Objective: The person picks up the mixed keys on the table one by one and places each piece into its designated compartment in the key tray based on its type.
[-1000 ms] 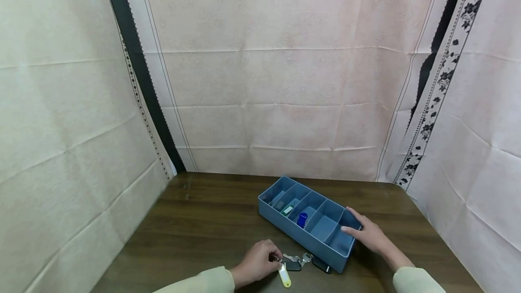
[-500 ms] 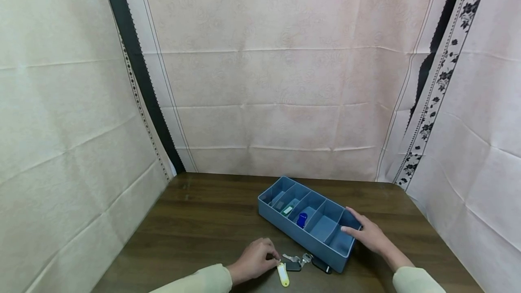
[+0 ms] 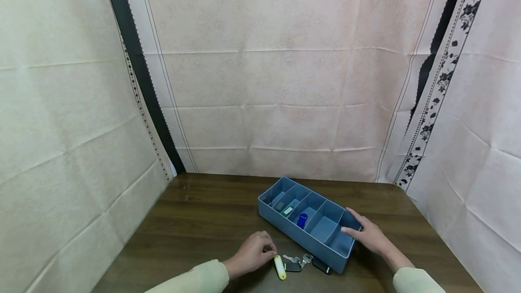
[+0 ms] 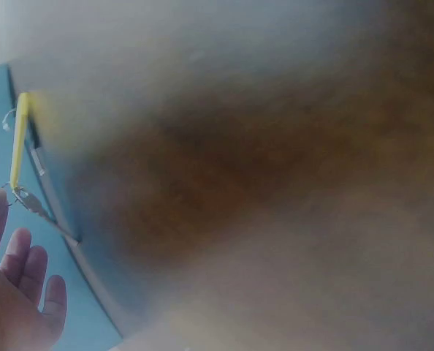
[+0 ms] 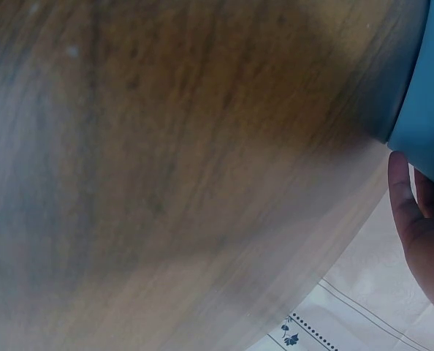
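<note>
My left hand (image 3: 253,253) is at the front of the table, left of a blue compartment box (image 3: 301,235). Its thumb and fingertips pinch a small key ring with a yellow key tag (image 3: 280,267). In the left wrist view the tag (image 4: 19,139) and a metal key (image 4: 38,206) hang off that ring, overlapping the box wall. My right hand (image 3: 371,235) grips the box's right end, thumb over the end compartment. The right wrist view shows its fingers (image 5: 401,186) along the outer wall. Beside the box's front wall lie more keys (image 3: 306,259) and a black fob (image 3: 292,266).
A second dark fob (image 3: 321,265) lies close against the box's front wall. Inside the box are a blue object (image 3: 302,220) and a green-and-white piece (image 3: 287,210), in separate compartments. Pale cloth (image 3: 281,80) hangs behind the brown wooden table (image 3: 203,220) and on both sides.
My left hand has drawn slightly left and up with the yellow tag, moving away from the other keys. The right hand and the box have stayed in place.
</note>
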A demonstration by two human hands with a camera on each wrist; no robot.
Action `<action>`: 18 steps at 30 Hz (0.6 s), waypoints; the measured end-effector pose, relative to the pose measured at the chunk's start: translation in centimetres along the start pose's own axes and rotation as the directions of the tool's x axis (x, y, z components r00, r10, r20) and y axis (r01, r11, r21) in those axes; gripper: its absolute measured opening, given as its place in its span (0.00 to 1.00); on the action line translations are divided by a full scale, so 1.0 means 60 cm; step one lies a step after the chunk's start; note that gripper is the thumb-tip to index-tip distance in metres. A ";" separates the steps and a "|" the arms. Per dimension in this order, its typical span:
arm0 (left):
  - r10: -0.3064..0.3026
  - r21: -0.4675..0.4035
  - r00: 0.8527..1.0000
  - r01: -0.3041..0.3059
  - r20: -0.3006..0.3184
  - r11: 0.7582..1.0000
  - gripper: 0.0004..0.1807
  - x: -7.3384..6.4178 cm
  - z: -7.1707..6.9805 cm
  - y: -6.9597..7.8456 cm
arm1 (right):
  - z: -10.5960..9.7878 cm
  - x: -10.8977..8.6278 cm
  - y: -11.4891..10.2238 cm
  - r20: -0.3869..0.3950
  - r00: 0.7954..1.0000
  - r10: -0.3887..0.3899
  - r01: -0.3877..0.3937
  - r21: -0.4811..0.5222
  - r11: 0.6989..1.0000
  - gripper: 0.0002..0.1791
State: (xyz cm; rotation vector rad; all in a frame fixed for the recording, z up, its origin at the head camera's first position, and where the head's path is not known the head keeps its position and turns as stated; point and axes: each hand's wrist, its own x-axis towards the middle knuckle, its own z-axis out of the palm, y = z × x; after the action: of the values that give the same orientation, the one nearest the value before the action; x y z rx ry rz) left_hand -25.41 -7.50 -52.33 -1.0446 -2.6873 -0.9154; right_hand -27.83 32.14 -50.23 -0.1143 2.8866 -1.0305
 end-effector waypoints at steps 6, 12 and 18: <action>-0.050 -0.113 0.998 0.046 -0.035 0.993 0.04 0.016 -0.022 0.007 | 0.000 -0.002 0.001 -0.005 1.000 -0.006 0.006 -0.001 1.000 0.48; -0.141 -0.203 0.989 0.128 -0.053 0.971 0.05 0.029 -0.042 0.019 | 0.001 -0.001 0.001 -0.007 1.000 -0.007 0.007 -0.005 1.000 0.49; -0.169 -0.265 0.982 0.141 -0.084 0.954 0.04 0.041 -0.057 0.027 | 0.000 0.000 -0.001 -0.004 1.000 0.002 -0.002 0.001 1.000 0.49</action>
State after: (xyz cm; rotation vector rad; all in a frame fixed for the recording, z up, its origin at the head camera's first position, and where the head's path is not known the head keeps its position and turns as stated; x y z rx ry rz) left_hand -26.59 -7.12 -47.99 -0.8054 -2.6418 -1.3406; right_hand -27.83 32.09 -50.22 -0.1085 2.8895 -1.0331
